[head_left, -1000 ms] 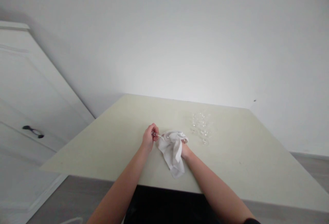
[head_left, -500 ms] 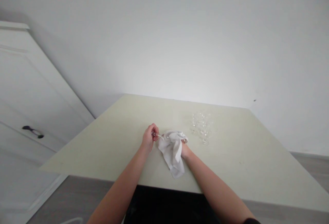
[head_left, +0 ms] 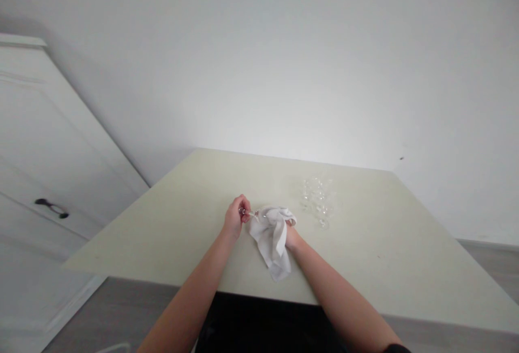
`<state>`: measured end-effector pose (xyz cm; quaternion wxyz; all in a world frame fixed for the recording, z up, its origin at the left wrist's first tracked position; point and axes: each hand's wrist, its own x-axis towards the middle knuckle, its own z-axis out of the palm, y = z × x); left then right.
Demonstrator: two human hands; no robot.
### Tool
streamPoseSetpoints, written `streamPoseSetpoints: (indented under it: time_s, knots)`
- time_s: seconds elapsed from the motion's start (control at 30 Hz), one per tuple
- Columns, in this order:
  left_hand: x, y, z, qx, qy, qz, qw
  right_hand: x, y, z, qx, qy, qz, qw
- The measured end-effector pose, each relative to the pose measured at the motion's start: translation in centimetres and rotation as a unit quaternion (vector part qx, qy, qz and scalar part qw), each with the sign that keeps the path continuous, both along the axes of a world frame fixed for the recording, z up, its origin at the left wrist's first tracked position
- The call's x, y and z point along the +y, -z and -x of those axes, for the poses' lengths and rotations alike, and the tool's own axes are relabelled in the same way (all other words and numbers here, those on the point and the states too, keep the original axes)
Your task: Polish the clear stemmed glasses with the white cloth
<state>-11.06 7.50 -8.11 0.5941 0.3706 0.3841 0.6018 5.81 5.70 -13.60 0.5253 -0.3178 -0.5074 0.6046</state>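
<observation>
My left hand (head_left: 236, 215) is closed round one end of a small clear glass (head_left: 242, 211), whose shape is mostly hidden by the fingers. From there it reaches across towards a white cloth (head_left: 271, 234) just to the right. My right hand (head_left: 290, 234) is tucked behind and under this cloth, gripping it, with most of its fingers covered. The cloth is bunched round the other end of the glass, and a loose corner hangs towards the table's front edge. Farther right, several small clear stemmed glasses (head_left: 318, 196) stand close together; their outlines are faint.
All this is on a pale, cream-coloured table (head_left: 405, 266) against a white wall (head_left: 308, 72). A white cabinet (head_left: 48, 142) with a dark handle (head_left: 52, 208) stands to the left. Grey floor (head_left: 117, 310) shows below the table's edge.
</observation>
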Motion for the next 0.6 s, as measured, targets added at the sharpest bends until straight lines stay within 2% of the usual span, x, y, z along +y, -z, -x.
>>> streamPoseSetpoints:
  time_s: [0.2,0.6]
  knots:
    - [0.0,-0.1,0.0,-0.007,0.006,0.006,1.000,0.2,0.8,-0.1,0.001,0.004,0.001,1.000]
    - [0.1,0.2,0.0,-0.008,0.017,-0.008,1.000,-0.6,-1.5,-0.2,-0.021,0.004,-0.002,1.000]
